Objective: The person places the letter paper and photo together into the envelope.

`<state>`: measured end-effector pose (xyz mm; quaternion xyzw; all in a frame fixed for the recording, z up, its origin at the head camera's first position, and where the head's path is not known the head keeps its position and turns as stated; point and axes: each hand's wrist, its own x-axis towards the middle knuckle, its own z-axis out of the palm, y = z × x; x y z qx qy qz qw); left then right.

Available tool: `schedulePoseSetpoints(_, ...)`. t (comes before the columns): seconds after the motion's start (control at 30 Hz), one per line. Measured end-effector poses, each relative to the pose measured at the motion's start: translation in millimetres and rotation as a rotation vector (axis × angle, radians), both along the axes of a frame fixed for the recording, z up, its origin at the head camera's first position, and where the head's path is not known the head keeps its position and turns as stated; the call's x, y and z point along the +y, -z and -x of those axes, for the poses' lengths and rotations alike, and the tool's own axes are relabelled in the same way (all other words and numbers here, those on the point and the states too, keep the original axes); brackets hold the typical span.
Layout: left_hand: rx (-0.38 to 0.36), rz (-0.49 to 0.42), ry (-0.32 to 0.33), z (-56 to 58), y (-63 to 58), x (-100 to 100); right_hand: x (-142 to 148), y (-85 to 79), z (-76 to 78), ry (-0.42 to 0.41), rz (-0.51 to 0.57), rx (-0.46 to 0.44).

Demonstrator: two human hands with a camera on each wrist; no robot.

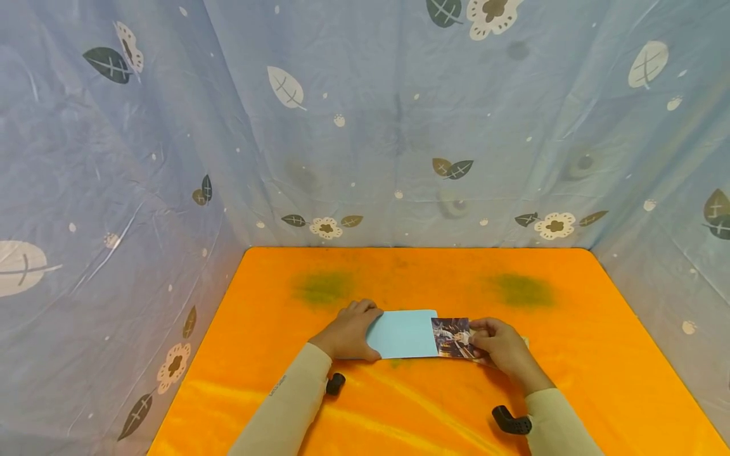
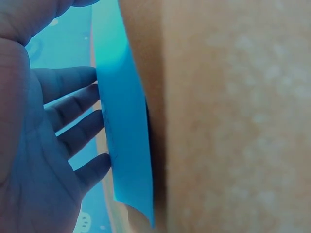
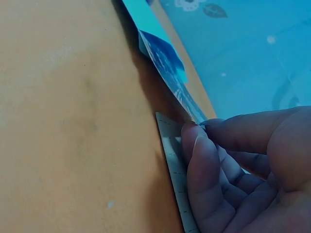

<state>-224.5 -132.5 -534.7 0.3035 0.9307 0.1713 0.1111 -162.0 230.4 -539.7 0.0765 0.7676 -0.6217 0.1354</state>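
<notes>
A light-blue paper envelope point(image 1: 403, 334) lies lengthwise on the orange cloth. My left hand point(image 1: 350, 331) holds its left end, fingers along the far edge and thumb by the near edge. In the left wrist view, the fingertips touch the side of the envelope point(image 2: 124, 121). A dark, colourful photo card point(image 1: 450, 335) meets the envelope's right end; in the right wrist view the card point(image 3: 167, 73) reaches into the opening. Its outer end is pinched between thumb and forefinger of my right hand point(image 1: 502, 348). Beneath that hand lies a pale piece with dashed markings point(image 3: 171, 145), mostly hidden.
The table point(image 1: 416, 272) has an orange cloth with two greenish smudges. Blue patterned curtains point(image 1: 365, 145) stand along its back and sides. Black devices point(image 1: 511, 421) sit at both wrists, beside the pale sleeves point(image 1: 285, 405).
</notes>
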Motion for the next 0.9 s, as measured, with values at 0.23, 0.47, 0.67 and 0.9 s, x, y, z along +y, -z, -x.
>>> schedulePoseSetpoints(0.23, -0.006, 0.002, -0.002, 0.3, -0.7, 0.0, -4.8, -0.3, 1.4, -0.013, -0.036, 0.015)
schedulePoseSetpoints(0.47, -0.002, -0.001, 0.001, 1.7, 2.6, 0.3, -7.9, -0.4, 0.8, -0.022, -0.058, 0.021)
schedulePoseSetpoints(0.67, -0.004, -0.003, -0.002, 0.7, 2.1, 0.0, -9.2, -1.2, 1.2, -0.036, -0.049, 0.027)
schedulePoseSetpoints(0.9, -0.002, 0.001, -0.002, 0.7, 2.9, 0.0, -11.3, -1.7, 1.7, -0.047, -0.038, 0.026)
